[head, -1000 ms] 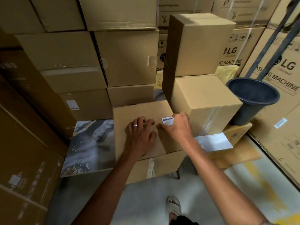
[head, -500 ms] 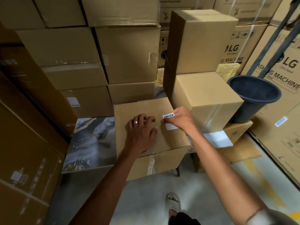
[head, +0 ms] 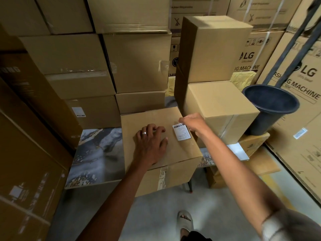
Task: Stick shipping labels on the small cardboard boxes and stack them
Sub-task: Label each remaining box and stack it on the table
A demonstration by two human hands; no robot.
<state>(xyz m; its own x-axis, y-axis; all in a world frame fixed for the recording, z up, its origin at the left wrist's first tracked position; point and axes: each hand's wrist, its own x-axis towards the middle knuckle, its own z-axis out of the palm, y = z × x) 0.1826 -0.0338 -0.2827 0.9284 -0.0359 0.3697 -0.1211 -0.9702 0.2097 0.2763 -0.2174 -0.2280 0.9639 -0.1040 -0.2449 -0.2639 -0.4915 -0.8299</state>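
In the centre of the frame a small cardboard box (head: 156,145) sits on a marble-pattern table (head: 97,153), its near corner over the table edge. The left hand (head: 150,143) lies flat on the box top w/ fingers relaxed and spread, a ring on one finger; it grasps nothing. The white shipping label (head: 181,132) w/ a barcode lies on the box top near its right edge. The right hand (head: 192,123) is at the label's upper right corner, fingers bent down on it; I cannot tell if it pinches the label or only presses it. Just right of this box, a stack of 2 boxes (head: 215,80) stands on the table. A dark bucket (head: 271,105) is at the right of the frame, beside the stack. Large cartons (head: 135,63) fill the upper part of the frame.
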